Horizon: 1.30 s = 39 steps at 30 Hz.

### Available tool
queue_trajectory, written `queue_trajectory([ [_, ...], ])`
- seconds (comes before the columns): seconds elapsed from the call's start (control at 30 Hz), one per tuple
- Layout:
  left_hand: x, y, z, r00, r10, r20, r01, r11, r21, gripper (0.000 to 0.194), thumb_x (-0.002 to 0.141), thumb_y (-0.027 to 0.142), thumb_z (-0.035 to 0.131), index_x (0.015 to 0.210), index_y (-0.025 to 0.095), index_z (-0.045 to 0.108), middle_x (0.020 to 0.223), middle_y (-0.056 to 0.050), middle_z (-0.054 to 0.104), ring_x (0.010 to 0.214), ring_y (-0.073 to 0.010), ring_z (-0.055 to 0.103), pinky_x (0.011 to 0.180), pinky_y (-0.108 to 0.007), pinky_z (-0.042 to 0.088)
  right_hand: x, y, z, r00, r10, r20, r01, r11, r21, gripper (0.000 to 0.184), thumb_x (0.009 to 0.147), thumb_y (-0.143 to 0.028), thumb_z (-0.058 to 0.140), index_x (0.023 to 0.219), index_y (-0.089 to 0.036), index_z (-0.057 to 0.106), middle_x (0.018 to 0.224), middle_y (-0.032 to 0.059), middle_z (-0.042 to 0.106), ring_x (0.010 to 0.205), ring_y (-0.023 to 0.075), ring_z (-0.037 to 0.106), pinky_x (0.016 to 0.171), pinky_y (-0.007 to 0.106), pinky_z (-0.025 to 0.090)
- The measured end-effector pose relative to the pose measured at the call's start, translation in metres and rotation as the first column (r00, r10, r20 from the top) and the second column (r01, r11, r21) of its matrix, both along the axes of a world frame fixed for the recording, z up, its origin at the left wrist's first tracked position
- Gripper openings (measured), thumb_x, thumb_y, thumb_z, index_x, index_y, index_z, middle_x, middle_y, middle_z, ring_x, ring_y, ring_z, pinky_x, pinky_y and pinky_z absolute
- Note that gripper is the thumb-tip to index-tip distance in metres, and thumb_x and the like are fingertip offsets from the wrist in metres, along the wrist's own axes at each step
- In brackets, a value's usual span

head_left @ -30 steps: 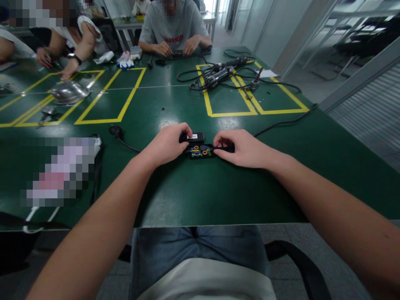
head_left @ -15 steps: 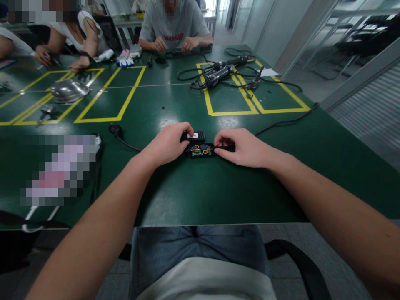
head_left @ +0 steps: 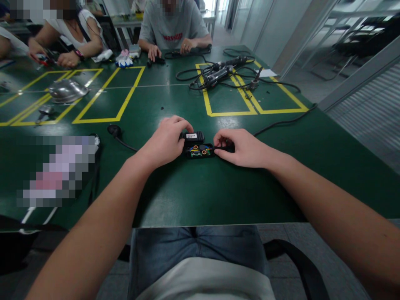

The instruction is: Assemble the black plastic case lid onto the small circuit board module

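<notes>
In front of me a small black case [head_left: 200, 156] lies open on the table, showing a circuit board [head_left: 196, 152] with copper-coloured coils. Its black cover [head_left: 197, 139], with a white label, is just behind it. My left hand [head_left: 167, 139] is closed at the cover's left end, thumb low and index finger arched above; the other fingers are partly hidden. My right hand [head_left: 245, 146] pinches the black cord [head_left: 225, 148] where it meets the case's right end. A black plug [head_left: 114, 130] on a cord lies left of my left hand.
Power tools with tangled cords [head_left: 218, 75] lie at the back right. Farther left are a metal bowl [head_left: 68, 91] and a small metal part [head_left: 46, 110]. A pixelated object [head_left: 58, 171] lies near left. Co-workers' hands [head_left: 154, 52] work across the green table [head_left: 218, 196].
My left index finger has lifted off the cover, uncovering more of the label. My right hand keeps its pinch. Across the table, a co-worker's hand has moved down to a dark object.
</notes>
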State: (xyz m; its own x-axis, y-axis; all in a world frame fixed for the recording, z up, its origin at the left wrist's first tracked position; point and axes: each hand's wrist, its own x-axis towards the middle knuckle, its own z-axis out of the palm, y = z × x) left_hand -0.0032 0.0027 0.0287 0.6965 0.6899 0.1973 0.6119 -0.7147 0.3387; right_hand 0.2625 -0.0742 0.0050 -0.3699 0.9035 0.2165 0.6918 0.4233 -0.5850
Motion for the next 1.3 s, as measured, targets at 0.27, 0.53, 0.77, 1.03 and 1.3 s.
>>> queue_trajectory([
  [0.27, 0.0, -0.017, 0.019, 0.973, -0.041, -0.228, -0.008, 0.978, -0.209, 0.006, 0.092, 0.02, 0.069, 0.097, 0.022, 0.07, 0.088, -0.004, 0.077, 0.081, -0.0243, 0.071, 0.075, -0.035, 0.048, -0.001, 0.0, 0.0, 0.999, 0.014, -0.041, -0.014, 1.0, -0.019, 0.01, 0.094, -0.033, 0.07, 0.094, -0.024, 0.069, 0.084, 0.0027, 0.072, 0.073, 0.0202, 0.061, 0.071, 0.035, 0.045],
  [0.53, 0.001, -0.018, 0.019, 0.971, -0.044, -0.233, -0.029, 0.954, -0.3, 0.001, 0.1, 0.025, 0.063, 0.099, 0.025, 0.062, 0.087, -0.001, 0.076, 0.076, -0.0221, 0.068, 0.073, -0.034, 0.044, -0.001, 0.001, 0.0, 0.999, 0.001, -0.036, -0.003, 0.999, -0.036, 0.01, 0.095, -0.033, 0.072, 0.094, -0.023, 0.07, 0.082, 0.0019, 0.072, 0.072, 0.0193, 0.061, 0.07, 0.034, 0.045],
  [0.77, -0.002, -0.012, 0.022, 0.981, -0.051, -0.188, -0.02, 0.934, -0.356, 0.003, 0.097, 0.027, 0.064, 0.099, 0.024, 0.063, 0.087, -0.001, 0.075, 0.079, -0.0215, 0.068, 0.076, -0.033, 0.048, 0.0, 0.0, 0.0, 0.998, -0.001, -0.061, 0.0, 1.0, -0.016, 0.013, 0.093, -0.036, 0.071, 0.094, -0.023, 0.072, 0.081, 0.0025, 0.072, 0.07, 0.0192, 0.061, 0.068, 0.034, 0.045],
  [1.03, -0.009, -0.007, 0.025, 0.993, -0.05, -0.104, 0.006, 0.921, -0.39, 0.012, 0.095, 0.024, 0.059, 0.105, 0.022, 0.066, 0.093, -0.003, 0.075, 0.082, -0.0212, 0.067, 0.081, -0.034, 0.051, 0.007, 0.001, 0.004, 0.99, -0.013, -0.139, 0.009, 1.0, -0.028, 0.008, 0.089, -0.028, 0.071, 0.094, -0.023, 0.075, 0.087, 0.0043, 0.079, 0.072, 0.0198, 0.065, 0.071, 0.035, 0.049],
  [1.3, -0.004, -0.007, 0.023, 0.978, -0.032, -0.205, -0.041, 0.939, -0.341, 0.007, 0.092, 0.022, 0.065, 0.097, 0.022, 0.07, 0.09, -0.003, 0.077, 0.081, -0.0218, 0.07, 0.078, -0.033, 0.049, 0.01, 0.003, 0.002, 0.994, -0.008, -0.105, 0.0, 0.997, -0.073, 0.008, 0.089, -0.03, 0.076, 0.092, -0.023, 0.079, 0.086, 0.0044, 0.081, 0.074, 0.0214, 0.068, 0.073, 0.036, 0.054],
])
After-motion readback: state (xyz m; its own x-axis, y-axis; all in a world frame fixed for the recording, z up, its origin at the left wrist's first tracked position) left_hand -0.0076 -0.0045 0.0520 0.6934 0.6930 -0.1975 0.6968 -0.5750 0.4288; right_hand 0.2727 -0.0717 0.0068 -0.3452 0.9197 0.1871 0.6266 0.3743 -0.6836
